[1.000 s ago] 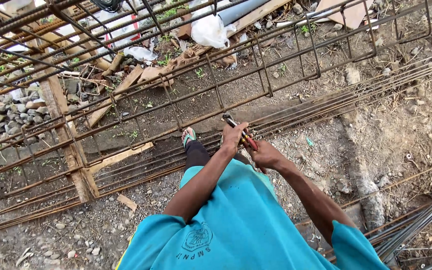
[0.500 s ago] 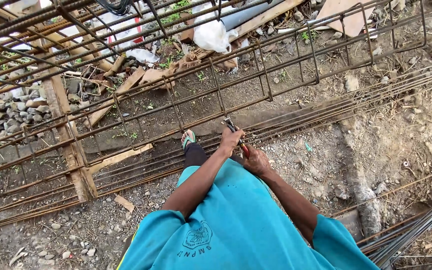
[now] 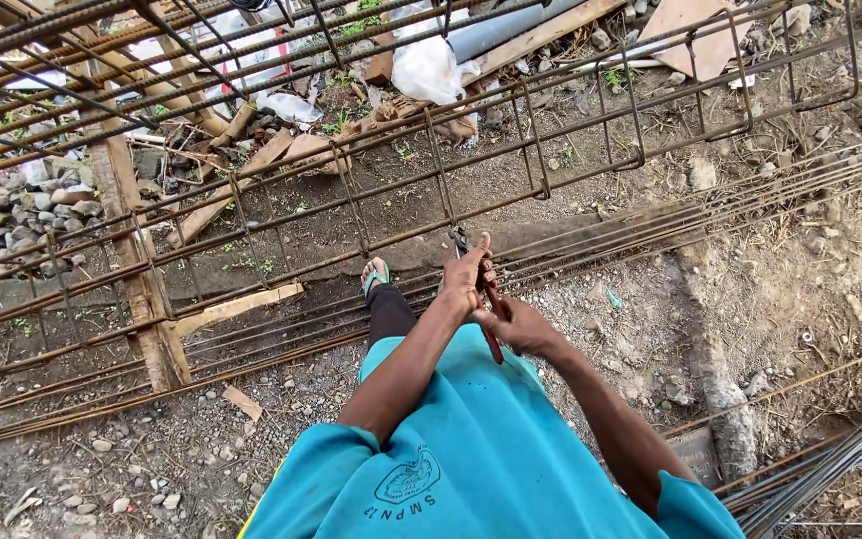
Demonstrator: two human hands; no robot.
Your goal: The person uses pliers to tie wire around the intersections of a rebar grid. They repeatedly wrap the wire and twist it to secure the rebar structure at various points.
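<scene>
A white plastic bag (image 3: 423, 68), bulging and knotted, lies among scrap wood at twelve o'clock, beyond the cage; just to its right a grey pipe (image 3: 496, 28) slants away. A flat white wrapper (image 3: 286, 105) lies at eleven o'clock, near the timber offcuts.

At the centre, the left hand (image 3: 466, 279) is wrapped closed around the upper part of a pair of pincers (image 3: 481, 289), with its thumb pointing up toward twelve o'clock. The right hand (image 3: 521, 324) sits just below, at five o'clock from the left, closed on the red handles, whose ends stick out below the fingers. The pincers have a dark metal head (image 3: 459, 240) that touches a rusty bar of the rebar cage (image 3: 431, 190), where an upright stirrup crosses it. The cage runs from nine o'clock up to two o'clock, resting on a wooden post (image 3: 137, 269). A sandalled foot (image 3: 376, 274) shows at ten o'clock from the hands.
</scene>
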